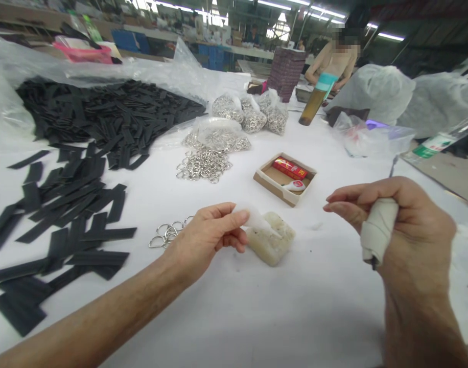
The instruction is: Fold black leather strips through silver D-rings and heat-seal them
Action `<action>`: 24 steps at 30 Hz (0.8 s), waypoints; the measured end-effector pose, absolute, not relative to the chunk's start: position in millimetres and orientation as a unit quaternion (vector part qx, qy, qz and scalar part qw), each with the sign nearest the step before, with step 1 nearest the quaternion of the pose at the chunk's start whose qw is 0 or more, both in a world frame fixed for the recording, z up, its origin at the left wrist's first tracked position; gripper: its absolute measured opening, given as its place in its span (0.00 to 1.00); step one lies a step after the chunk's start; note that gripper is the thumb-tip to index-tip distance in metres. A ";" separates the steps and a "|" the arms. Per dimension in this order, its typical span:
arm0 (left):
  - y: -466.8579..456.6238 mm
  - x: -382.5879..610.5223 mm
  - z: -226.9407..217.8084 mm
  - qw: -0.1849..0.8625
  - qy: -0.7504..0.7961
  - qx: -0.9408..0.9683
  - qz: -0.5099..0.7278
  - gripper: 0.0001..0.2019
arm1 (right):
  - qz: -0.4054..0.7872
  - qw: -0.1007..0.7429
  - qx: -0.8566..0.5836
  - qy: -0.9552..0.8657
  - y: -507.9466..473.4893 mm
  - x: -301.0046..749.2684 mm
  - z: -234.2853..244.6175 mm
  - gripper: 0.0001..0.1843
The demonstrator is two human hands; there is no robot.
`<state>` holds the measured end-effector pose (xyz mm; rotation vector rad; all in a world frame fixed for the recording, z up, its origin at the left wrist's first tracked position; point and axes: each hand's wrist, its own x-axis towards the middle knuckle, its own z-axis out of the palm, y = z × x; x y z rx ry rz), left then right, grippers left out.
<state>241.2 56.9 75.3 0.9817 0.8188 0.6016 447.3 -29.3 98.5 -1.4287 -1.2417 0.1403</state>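
Note:
My left hand [218, 227] pinches a small, whitish translucent piece [259, 221] between thumb and fingers. Its narrow end lies over a pale, waxy-looking block [273, 248] on the table. My right hand [406, 230] is wrapped round a tool with a cloth- or tape-bound handle [380, 225]; a thin dark metal shaft sticks up past the knuckles. The thumb and forefinger of that hand meet at the tips, and whether they hold anything small I cannot tell. Several metal D-rings [167, 234] lie beside my left wrist.
Black strips [80, 199] spread over the left side. Behind lie a pile of metal rings [203, 166] and bagged rings [253, 120]. A shallow box [274, 188] holds a red carton and a small white bottle. A drink bottle [318, 99] stands farther back, near another person.

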 end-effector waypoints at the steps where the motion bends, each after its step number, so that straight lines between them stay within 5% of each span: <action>1: 56.4 241.1 75.2 0.763 0.380 0.442 0.280 0.09 | 0.068 0.585 -0.611 -0.528 -28.8 449.2 97.9 0.12; 17: 66.2 250.6 76.9 0.831 0.333 0.368 0.251 0.06 | 0.129 0.477 -0.692 -0.526 -62.3 456.2 81.9 0.09; 24: 67.1 261.1 84.0 0.869 0.332 0.233 0.283 0.09 | 0.031 0.566 -0.668 -0.482 -67.5 416.6 109.6 0.11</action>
